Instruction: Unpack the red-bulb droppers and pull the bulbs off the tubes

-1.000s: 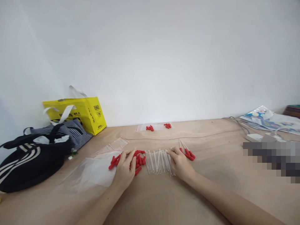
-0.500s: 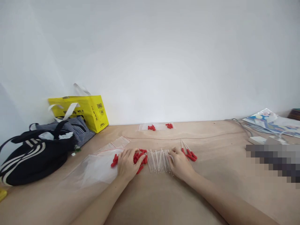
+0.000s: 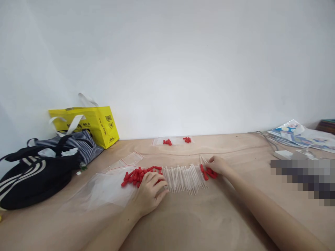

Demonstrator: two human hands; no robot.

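My left hand [image 3: 151, 193] rests on the table with its fingers loosely apart, over the near edge of a pile of red handle-like pieces [image 3: 134, 177]. Its fingertips reach the left end of a row of thin clear sticks [image 3: 183, 178]. To the right of that row lie several red-handled sticks [image 3: 204, 172], their pale shafts pointing away from me. My right hand [image 3: 218, 165] is closed in a pinch at these, its fingertips at one of the shafts; the exact grip is partly hidden.
Clear zip bags [image 3: 110, 190] lie at left, beside a black bag [image 3: 39, 177], a striped bag [image 3: 89, 148] and a yellow bag [image 3: 108, 127]. Another clear bag [image 3: 178, 140] with red pieces lies near the wall. White adapters [image 3: 284, 154], cables and printed sheets [image 3: 290, 130] are at right.
My right hand has moved right, from the clear sticks to the red-handled ones. My left hand has slid toward me and right, uncovering more red pieces.
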